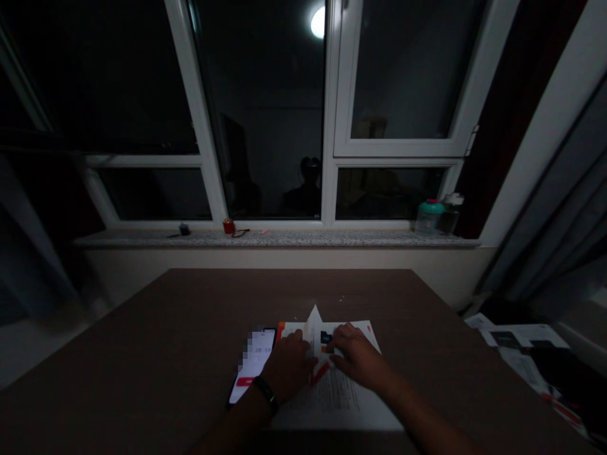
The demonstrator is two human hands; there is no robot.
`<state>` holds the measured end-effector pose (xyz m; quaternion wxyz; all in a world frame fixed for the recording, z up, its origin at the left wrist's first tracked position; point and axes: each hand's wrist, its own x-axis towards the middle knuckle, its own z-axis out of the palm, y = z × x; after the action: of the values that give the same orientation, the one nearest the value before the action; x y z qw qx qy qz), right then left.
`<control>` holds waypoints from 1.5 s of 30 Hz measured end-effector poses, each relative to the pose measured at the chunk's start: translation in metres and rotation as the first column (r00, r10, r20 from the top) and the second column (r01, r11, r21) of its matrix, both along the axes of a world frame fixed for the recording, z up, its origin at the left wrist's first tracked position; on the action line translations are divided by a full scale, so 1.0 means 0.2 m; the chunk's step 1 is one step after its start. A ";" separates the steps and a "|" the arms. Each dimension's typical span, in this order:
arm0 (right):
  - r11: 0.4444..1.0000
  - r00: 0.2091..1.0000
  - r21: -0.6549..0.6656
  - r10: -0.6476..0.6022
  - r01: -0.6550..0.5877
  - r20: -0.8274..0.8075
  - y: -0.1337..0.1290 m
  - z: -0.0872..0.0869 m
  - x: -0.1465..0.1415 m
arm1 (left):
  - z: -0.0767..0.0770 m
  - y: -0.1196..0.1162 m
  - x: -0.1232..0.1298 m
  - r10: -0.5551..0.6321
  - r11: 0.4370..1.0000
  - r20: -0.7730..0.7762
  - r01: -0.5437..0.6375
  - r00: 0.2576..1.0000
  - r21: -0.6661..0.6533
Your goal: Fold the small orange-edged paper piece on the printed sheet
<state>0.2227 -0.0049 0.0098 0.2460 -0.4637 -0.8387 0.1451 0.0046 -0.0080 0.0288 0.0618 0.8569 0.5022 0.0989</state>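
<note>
The folded paper (313, 321) is set over the printed sheet (341, 404) on the surface (190, 328), apparently steadied from both sides by the left hand (290, 359) and right hand (356, 355) so that slipping is prevented. Forearms are angled inward; fingers are curled, but whether the paper is pinched cannot be told.

Illumination low. Round white light (318, 23) glares in dark window glass (279, 82); white rectangular phone screen (255, 361) glows, partly pixelated. Small print on white paper (367, 414) unreadable; edges stretched.
</note>
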 end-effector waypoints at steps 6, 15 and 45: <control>0.999 0.999 -0.006 -0.045 0.045 0.008 0.00 0.01 0.01 | -0.01 0.00 0.01 -0.036 0.999 0.051 0.038 0.998 -0.027; 0.989 0.989 -0.024 -0.147 0.147 0.029 0.01 0.00 0.01 | -0.02 -0.01 0.01 -0.058 0.998 0.149 0.058 0.987 0.010; 0.997 0.990 -0.022 -0.078 0.075 -0.118 0.01 -0.02 0.02 | -0.07 -0.01 -0.01 -0.134 0.990 0.064 0.136 0.989 -0.031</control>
<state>0.2270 -0.0022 0.0067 0.2971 -0.4881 -0.8028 0.1702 0.0035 -0.0094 0.0141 0.0991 0.8843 0.4424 0.1119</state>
